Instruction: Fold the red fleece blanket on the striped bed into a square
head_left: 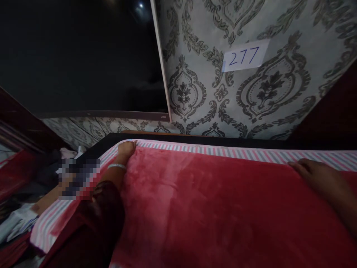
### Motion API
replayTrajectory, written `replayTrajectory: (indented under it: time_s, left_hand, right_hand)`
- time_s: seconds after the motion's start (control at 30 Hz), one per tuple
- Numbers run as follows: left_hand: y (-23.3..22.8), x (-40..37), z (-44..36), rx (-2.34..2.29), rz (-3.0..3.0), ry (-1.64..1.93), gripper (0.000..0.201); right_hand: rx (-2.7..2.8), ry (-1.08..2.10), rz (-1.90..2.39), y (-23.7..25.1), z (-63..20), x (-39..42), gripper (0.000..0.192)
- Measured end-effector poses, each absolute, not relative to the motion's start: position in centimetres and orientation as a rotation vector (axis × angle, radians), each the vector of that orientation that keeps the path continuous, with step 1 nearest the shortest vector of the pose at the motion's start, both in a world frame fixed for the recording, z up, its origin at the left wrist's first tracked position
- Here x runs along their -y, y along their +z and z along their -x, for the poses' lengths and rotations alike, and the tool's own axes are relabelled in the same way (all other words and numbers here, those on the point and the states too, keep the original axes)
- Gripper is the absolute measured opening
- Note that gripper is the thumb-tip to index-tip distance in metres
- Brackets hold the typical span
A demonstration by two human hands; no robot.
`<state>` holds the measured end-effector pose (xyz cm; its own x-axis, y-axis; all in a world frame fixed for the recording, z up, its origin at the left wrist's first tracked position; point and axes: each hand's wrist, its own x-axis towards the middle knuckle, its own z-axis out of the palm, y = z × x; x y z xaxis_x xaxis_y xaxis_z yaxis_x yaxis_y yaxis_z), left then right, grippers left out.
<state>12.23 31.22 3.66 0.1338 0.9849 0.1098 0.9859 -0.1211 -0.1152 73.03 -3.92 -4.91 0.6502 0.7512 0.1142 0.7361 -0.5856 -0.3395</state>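
The red plush blanket (pixel 212 208) lies spread over the striped sheet (pixel 223 150) on the bed, and I judge it soft, limp and fairly light, best taken along its far edge or at a corner. My left hand (pixel 126 148) is curled onto its far left corner, fingers closed over the edge there. My right hand (pixel 315 173) rests flat and open on the far edge to the right, gripping nothing.

- The blanket (pixel 212 208) is spread on the striped sheet (pixel 251 152).
- The wall (pixel 251 93) is set behind the blanket.
- The screen (pixel 80 56) is mounted behind the blanket, to the left.
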Motion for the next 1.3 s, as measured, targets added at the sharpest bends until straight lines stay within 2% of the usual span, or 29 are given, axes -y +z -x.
replayTrajectory:
  time_s: [0.13,0.23,0.4,0.5,0.6,0.83,0.97,1.13,1.3]
  left_hand:
    - [2.8,-31.8,-11.8,1.974,2.145,0.061,0.065]
    - [2.9,-32.0,-11.9,1.971,2.139,0.137,0.063]
    - [4.9,-31.4,-12.7,1.948,2.166,0.255,0.048]
    - [6.6,-30.3,-14.7,1.853,2.194,0.262,0.045]
    - [6.9,-28.2,-19.6,1.637,2.335,0.22,0.05]
    - [2.9,-15.6,-35.4,0.638,3.037,-0.043,0.067]
    - [0.2,-11.1,-38.9,0.65,3.048,-0.097,0.069]
    - [-2.1,-12.0,-39.2,0.637,2.98,-0.193,0.071]
    - [-1.7,-12.4,-39.4,0.649,2.967,-0.152,0.073]
  right_hand:
    - [1.191,-0.096,2.524,-4.8,-72.6,4.2,0.026]
    - [1.233,-0.095,2.54,-4.5,-72.1,4.1,0.023]
    - [1.242,-0.07,2.64,-3.5,-70.8,3.9,0.023]
    - [1.296,-0.108,2.662,-2.7,-70.0,3.9,0.027]
    - [1.306,-0.166,2.653,-1.7,-69.2,4.0,0.03]
    - [1.238,-0.14,2.611,-0.1,-68.8,3.7,0.032]
    - [1.23,-0.129,2.591,0.4,-69.0,3.9,0.032]
    - [1.229,-0.121,2.552,0.9,-69.4,4.1,0.037]
    - [1.212,-0.139,2.499,2.0,-68.8,4.6,0.033]
